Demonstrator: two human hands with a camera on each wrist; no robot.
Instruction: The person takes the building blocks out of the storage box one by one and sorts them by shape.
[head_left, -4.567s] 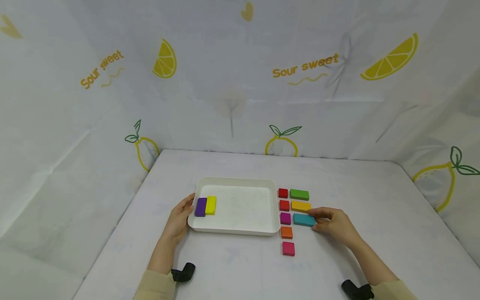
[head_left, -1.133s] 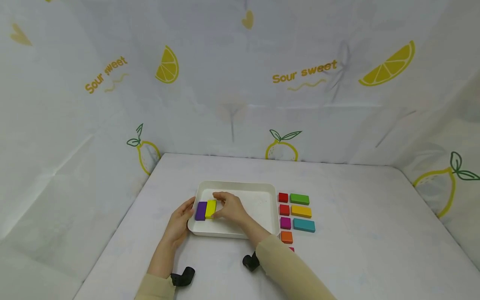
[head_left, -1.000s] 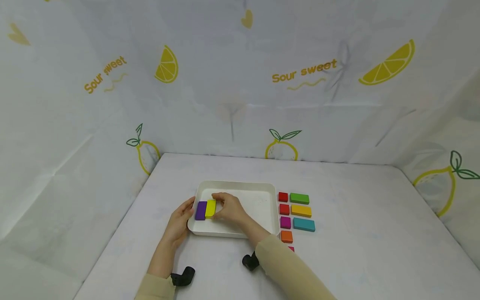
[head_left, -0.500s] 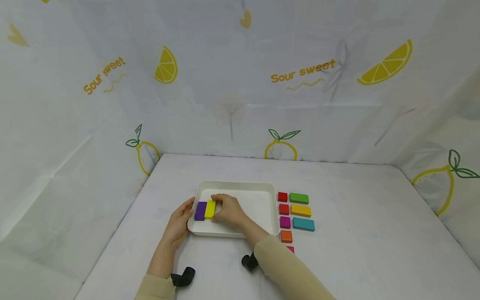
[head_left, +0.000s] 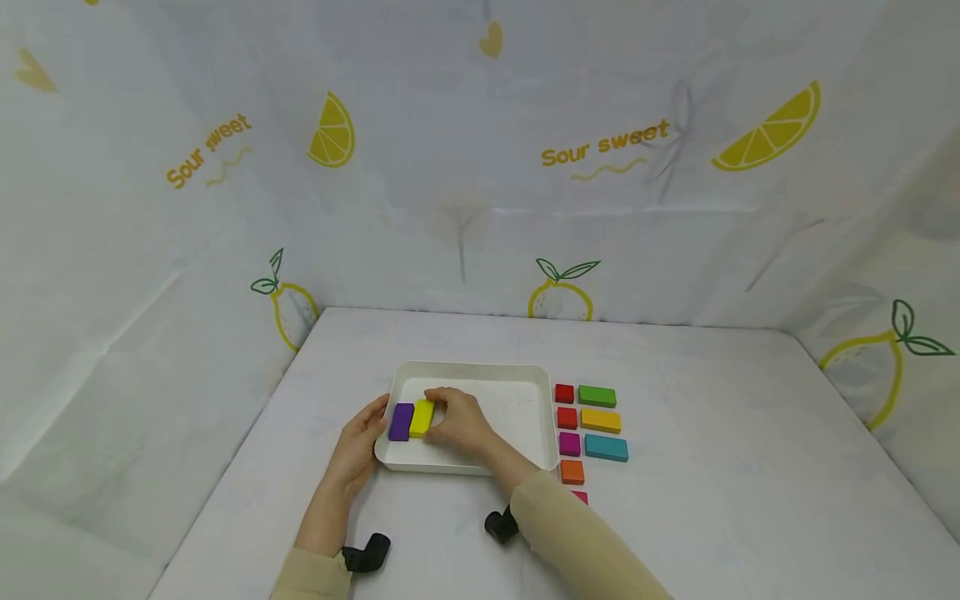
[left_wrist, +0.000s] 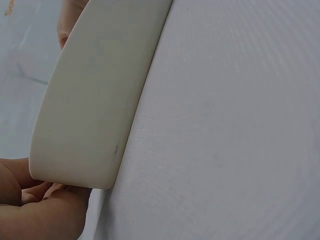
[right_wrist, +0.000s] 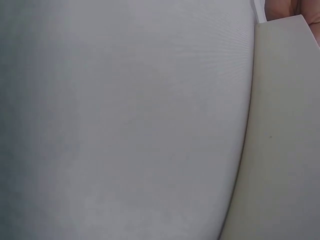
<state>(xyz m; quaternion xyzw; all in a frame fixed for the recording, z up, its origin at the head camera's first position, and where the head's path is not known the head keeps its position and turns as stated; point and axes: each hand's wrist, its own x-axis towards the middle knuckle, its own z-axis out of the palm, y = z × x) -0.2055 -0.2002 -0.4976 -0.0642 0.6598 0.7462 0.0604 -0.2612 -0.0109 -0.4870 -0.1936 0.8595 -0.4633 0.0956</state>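
Right of centre in the head view, loose blocks lie in two columns on my tabletop. The left column runs downward: a small red block, a second red block, a magenta block, an orange block, and a pink block half hidden at the bottom. Just beside the top three lie longer ones: a green block, an amber block and a teal block. White cloth printed with a lemon slice, a whole lemon and the words Sour sweet fills the upper frame.
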